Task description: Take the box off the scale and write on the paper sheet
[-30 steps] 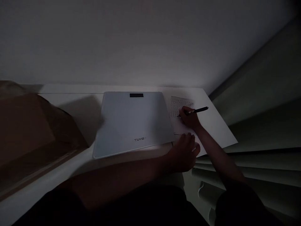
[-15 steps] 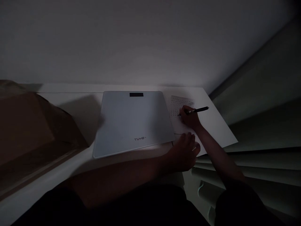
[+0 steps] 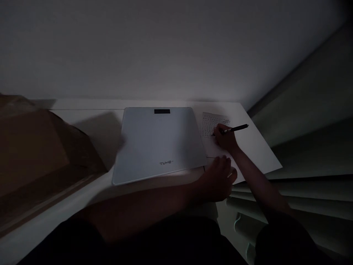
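A black pen point(image 3: 239, 128) is held by my right hand point(image 3: 224, 138), closed around it, with the tip at the lower edge of dense rows of small handwriting. The writing fills the upper part of a white sheet of paper point(image 3: 213, 147). My left hand point(image 3: 217, 180) rests near the sheet's lower edge, just below my right hand. Its fingers are slightly bent and the thumb stands apart, with nothing seen in it. To the left lies a pale flat scale point(image 3: 157, 143) with a dark display strip and lettering; my left forearm passes in front of it.
A brown cardboard box point(image 3: 33, 143) stands at the left on the white table point(image 3: 250, 140). Behind the table is a plain wall point(image 3: 154, 51). Greenish curtain folds point(image 3: 311, 158) hang along the right, beside the table's edge. The light is dim.
The whole view has shifted a little, so everything sits slightly farther right. The pen stays in my right hand at the writing, and my left hand keeps its place on the paper.
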Demonstrator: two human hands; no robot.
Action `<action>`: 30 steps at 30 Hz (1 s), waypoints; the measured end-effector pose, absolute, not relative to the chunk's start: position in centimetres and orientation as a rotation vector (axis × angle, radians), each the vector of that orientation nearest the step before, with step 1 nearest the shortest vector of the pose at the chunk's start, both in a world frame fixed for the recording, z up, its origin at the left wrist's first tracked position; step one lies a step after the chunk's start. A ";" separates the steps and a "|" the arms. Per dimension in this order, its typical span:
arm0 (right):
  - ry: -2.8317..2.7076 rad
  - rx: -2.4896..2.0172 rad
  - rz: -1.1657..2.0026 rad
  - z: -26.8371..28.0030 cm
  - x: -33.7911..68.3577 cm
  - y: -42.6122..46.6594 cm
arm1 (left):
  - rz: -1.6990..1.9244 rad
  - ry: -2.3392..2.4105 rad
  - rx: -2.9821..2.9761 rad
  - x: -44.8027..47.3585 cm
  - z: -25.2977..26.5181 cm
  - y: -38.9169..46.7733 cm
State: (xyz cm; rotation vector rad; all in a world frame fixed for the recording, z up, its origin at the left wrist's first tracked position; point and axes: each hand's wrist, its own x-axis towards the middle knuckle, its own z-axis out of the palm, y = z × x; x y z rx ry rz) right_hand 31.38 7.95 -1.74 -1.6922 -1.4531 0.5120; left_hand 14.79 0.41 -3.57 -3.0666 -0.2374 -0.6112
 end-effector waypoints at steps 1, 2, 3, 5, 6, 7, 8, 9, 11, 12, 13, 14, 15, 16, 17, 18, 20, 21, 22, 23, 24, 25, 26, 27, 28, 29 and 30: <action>-1.444 -1.696 0.521 -1.8 31.4 8.0 | -0.608 -0.234 -3.069 14.8 -3.5 0.4; -1.442 -1.700 0.520 -1.8 31.4 8.0 | -0.606 -0.233 -3.073 14.7 -3.5 0.4; -1.447 -1.703 0.510 -1.9 31.4 8.0 | -0.605 -0.235 -3.076 14.7 -3.4 0.4; -1.472 -1.698 0.480 -2.0 31.4 8.1 | -0.600 -0.237 -3.079 14.7 -3.3 0.4; -1.481 -1.691 0.474 -2.0 31.4 8.1 | -0.597 -0.238 -3.079 14.7 -3.3 0.4; -1.477 -1.685 0.478 -2.0 31.4 8.1 | -0.599 -0.236 -3.077 14.7 -3.3 0.4; -1.467 -1.679 0.486 -2.0 31.4 8.1 | -0.601 -0.235 -3.075 14.7 -3.3 0.4; -1.455 -1.676 0.498 -2.0 31.4 8.1 | -0.603 -0.234 -3.074 14.8 -3.3 0.4; -1.432 -1.674 0.524 -1.9 31.4 8.1 | -0.613 -0.236 -3.076 14.8 -3.4 0.4; -1.426 -1.677 0.532 -1.9 31.3 8.1 | -0.615 -0.236 -3.080 14.8 -3.4 0.4; -1.421 -1.679 0.535 -1.8 31.3 8.1 | -0.615 -0.237 -3.086 14.8 -3.4 0.4; -1.411 -1.677 0.532 -1.7 31.3 8.0 | -0.614 -0.237 -3.092 14.8 -3.4 0.4; -1.383 -1.669 0.515 -1.6 31.3 8.0 | -0.618 -0.234 -3.097 14.8 -3.5 0.5; -1.338 -1.653 0.481 -1.5 31.3 7.9 | -0.621 -0.234 -3.098 14.8 -3.5 0.5; -1.287 -1.631 0.427 -1.4 31.4 7.8 | -0.622 -0.236 -3.097 14.8 -3.5 0.5; -1.241 -1.610 0.353 -1.2 31.5 7.7 | -0.624 -0.236 -3.097 14.8 -3.5 0.5; -1.190 -1.600 0.176 -0.8 32.1 7.5 | -0.621 -0.239 -3.096 14.8 -3.4 0.5; -1.199 -1.614 0.084 -0.7 32.6 7.4 | -0.612 -0.241 -3.100 14.8 -3.4 0.5; -1.239 -1.630 0.000 -0.5 33.1 7.4 | -0.604 -0.244 -3.106 14.7 -3.3 0.4; -1.297 -1.641 -0.072 -0.4 33.7 7.4 | -0.595 -0.244 -3.112 14.7 -3.3 0.4; -1.373 -1.635 -0.125 -0.4 34.4 7.5 | -0.585 -0.242 -3.117 14.7 -3.2 0.4; -1.456 -1.616 -0.162 -0.4 35.0 7.5 | -0.578 -0.240 -3.120 14.7 -3.1 0.5; -1.534 -1.592 -0.188 -0.5 35.5 7.6 | -0.574 -0.234 -3.120 14.6 -3.1 0.5; -1.603 -1.575 -0.207 -0.6 35.9 7.7 | -0.576 -0.228 -3.116 14.6 -3.0 0.5; -1.660 -1.564 -0.225 -0.7 36.3 7.7 | -0.579 -0.221 -3.109 14.6 -2.9 0.6; -1.707 -1.563 -0.246 -0.9 36.5 7.8 | -0.580 -0.217 -3.104 14.5 -2.9 0.6; -1.753 -1.565 -0.266 -1.0 36.6 7.8 | -0.580 -0.216 -3.102 14.5 -2.8 0.6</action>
